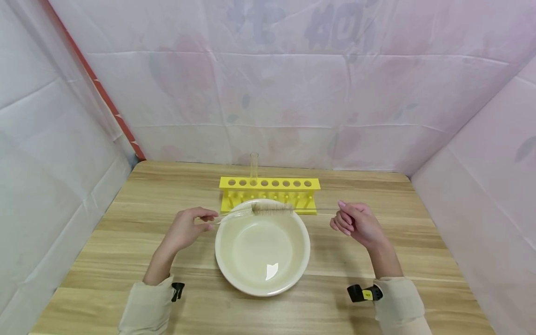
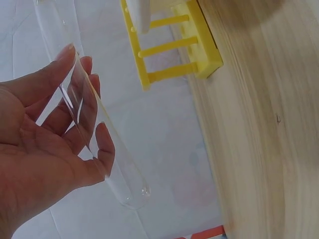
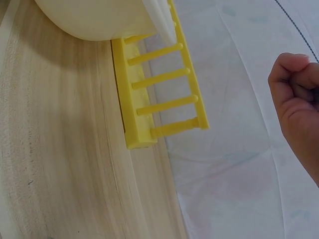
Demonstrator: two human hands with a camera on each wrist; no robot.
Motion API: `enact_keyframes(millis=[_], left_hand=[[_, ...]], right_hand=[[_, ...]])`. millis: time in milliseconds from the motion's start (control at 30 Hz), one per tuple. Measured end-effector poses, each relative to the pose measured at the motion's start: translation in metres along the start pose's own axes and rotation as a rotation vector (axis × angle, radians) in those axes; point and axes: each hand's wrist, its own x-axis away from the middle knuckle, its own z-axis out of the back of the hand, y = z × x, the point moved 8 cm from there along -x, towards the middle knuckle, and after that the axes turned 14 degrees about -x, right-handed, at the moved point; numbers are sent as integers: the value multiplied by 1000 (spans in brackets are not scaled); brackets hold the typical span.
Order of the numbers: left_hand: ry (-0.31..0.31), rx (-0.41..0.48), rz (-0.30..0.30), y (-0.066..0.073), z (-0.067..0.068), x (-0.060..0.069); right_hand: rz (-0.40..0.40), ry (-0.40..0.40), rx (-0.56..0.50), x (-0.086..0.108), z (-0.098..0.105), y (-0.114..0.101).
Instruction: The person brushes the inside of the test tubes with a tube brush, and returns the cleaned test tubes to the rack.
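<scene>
My left hand (image 1: 186, 228) holds a clear glass test tube (image 1: 235, 213) between thumb and fingers. The tube lies nearly level above the far rim of a cream basin (image 1: 304, 260), and its rounded end shows low in the left wrist view. In my right hand (image 1: 360, 224) is the thin twisted-wire handle (image 3: 295, 26) of a test tube brush (image 1: 273, 209), pinched with the fingers curled. The brush's bristles are over the basin, their tip at the tube's mouth. Whether the tip is inside cannot be told.
Behind the basin stands a yellow test tube rack (image 1: 289, 184) with a row of holes and pegs. A second test tube (image 1: 254, 166) stands upright in it. The wooden table (image 1: 167, 186) meets cloth-covered walls (image 1: 276, 93) at its back and sides.
</scene>
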Motion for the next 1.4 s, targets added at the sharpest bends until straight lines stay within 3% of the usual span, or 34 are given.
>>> enact_keyframes(millis=[233,600,833,1033,1200,1400], left_hand=[[7,-2,-22,0,1,0],[0,9,-77,8,-2,-1],[-26,44,-110,19,-8,-6],[-54,58,-122,33,-9,-9],[-108,50,-161,54,-17,-14],[-133,56,-145,70,-27,-19]], right_hand=[[-5,-86,-3,0,-5,0],[-46,-44,-12,-7,-5,1],[-155,92,33,-15,-3,19],[-172,193,85,-24,-6,29],[-205,219,149,-37,-19,44],[-233,250,172,-47,-30,63]])
